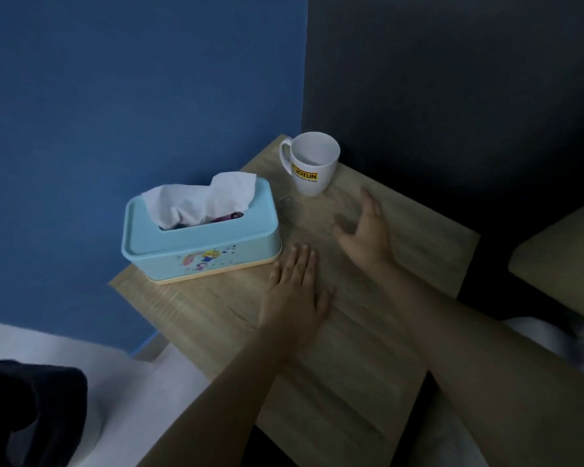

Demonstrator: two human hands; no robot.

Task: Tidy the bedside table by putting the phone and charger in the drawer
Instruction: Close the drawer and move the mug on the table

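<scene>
The wooden bedside table [368, 348] fills the middle of the view. My left hand [297, 291] lies flat on its top, fingers together, just right of the tissue box. My right hand [364, 230] hovers over the table with fingers spread, a little below the mug, and holds nothing. No phone, charger or drawer shows in this view.
A light blue tissue box [201, 237] with a tissue sticking out stands at the table's left. A white mug [312, 163] stands at the far corner. A blue wall lies to the left, a dark wall behind, and bedding [553, 257] to the right.
</scene>
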